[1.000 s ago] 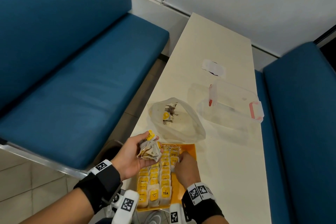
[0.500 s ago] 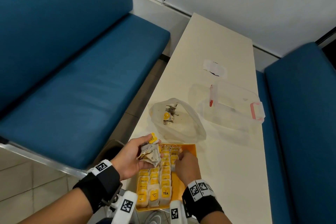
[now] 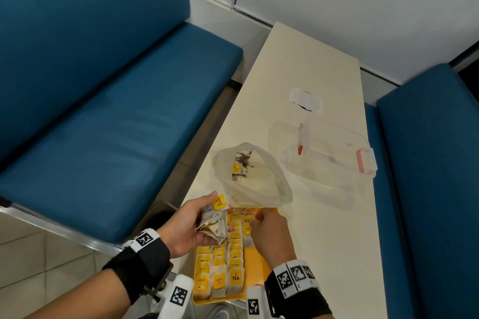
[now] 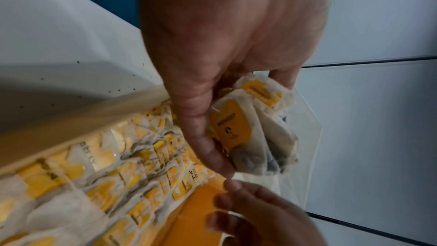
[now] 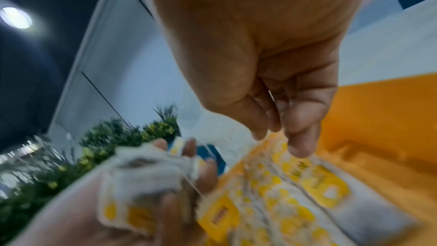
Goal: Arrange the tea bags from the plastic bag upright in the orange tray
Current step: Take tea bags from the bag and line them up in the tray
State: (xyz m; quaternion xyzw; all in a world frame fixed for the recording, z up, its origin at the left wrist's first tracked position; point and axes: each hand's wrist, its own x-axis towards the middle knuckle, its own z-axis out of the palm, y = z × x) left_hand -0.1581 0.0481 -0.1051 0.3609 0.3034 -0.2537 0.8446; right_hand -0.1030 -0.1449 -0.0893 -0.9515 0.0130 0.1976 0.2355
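A café-style booth: blue padded benches (image 3: 103, 137) flank a narrow table (image 3: 311, 72).

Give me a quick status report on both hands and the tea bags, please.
Left hand grips a bunch of tea bags. Right hand over orange tray, grip unclear. Plastic bag not empty.

The right hand (image 3: 269, 234) hides the orange tray's (image 3: 255, 261) far rows; the right wrist view is blurred.
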